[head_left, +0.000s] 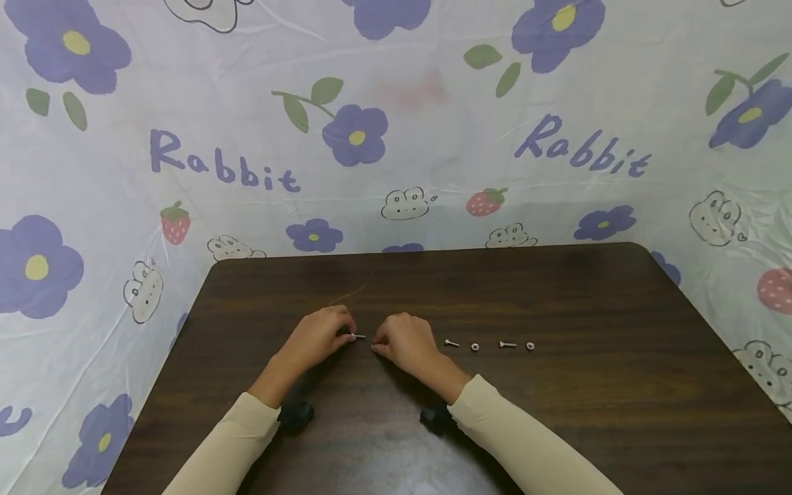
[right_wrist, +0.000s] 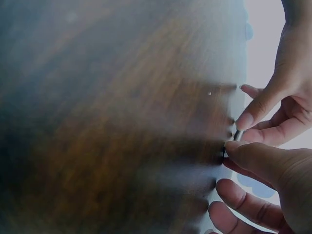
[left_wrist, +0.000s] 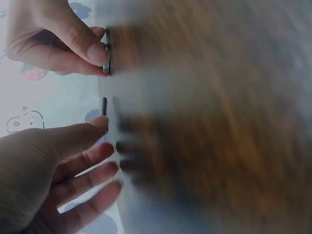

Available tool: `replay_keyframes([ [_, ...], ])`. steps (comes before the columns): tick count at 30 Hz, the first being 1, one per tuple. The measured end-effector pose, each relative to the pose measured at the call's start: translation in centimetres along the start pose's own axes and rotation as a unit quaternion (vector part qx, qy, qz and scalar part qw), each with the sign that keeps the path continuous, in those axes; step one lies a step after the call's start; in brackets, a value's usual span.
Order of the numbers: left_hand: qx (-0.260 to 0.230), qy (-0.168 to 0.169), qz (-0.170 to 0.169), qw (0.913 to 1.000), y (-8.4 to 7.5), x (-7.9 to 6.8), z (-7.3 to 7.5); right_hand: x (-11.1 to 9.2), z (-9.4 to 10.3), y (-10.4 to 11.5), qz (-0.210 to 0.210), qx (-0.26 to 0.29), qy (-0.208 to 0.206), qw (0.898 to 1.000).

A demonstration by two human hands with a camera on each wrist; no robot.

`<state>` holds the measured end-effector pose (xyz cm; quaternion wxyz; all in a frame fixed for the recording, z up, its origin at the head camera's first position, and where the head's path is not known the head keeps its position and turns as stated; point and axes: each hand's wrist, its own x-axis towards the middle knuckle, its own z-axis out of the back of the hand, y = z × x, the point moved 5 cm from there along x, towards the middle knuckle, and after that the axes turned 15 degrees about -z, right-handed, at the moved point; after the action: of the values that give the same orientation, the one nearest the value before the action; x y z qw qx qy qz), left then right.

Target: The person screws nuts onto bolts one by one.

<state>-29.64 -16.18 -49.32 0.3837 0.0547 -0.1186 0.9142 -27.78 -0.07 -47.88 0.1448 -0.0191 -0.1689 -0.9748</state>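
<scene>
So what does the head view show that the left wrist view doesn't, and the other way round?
Only the head view: two loose bolts and two nuts lying to the right of the right hand, plus cream sleeves.

Only the left wrist view: clear thread on the held bolt, and the edge of a small metal piece, probably a nut, pinched in the right hand.

Both: the two hands, the held bolt, the table and the printed cloth.

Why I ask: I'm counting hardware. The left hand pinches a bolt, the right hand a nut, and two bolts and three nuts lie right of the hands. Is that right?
The last count is off: the head view shows two loose nuts there, not three. The left hand does pinch a bolt, the right hand a nut, and two loose bolts lie there.
</scene>
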Motion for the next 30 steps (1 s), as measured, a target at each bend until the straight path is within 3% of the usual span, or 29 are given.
replay_keyframes([
  [13, -0.127, -0.069, 0.004, 0.9895, 0.5, -0.6, 1.2, -0.1, 0.0, 0.1, 0.015, 0.018, -0.007, 1.000],
  [24, -0.215, -0.138, 0.026, 0.9665, 1.0, -1.2, 1.7, -0.1, 0.2, 0.5, 0.056, 0.001, -0.004, 0.998],
  [30, -0.234, -0.162, 0.054, 0.9571, 0.8, -1.4, 2.8, -0.2, -0.1, 0.8, 0.083, -0.026, 0.009, 0.996],
])
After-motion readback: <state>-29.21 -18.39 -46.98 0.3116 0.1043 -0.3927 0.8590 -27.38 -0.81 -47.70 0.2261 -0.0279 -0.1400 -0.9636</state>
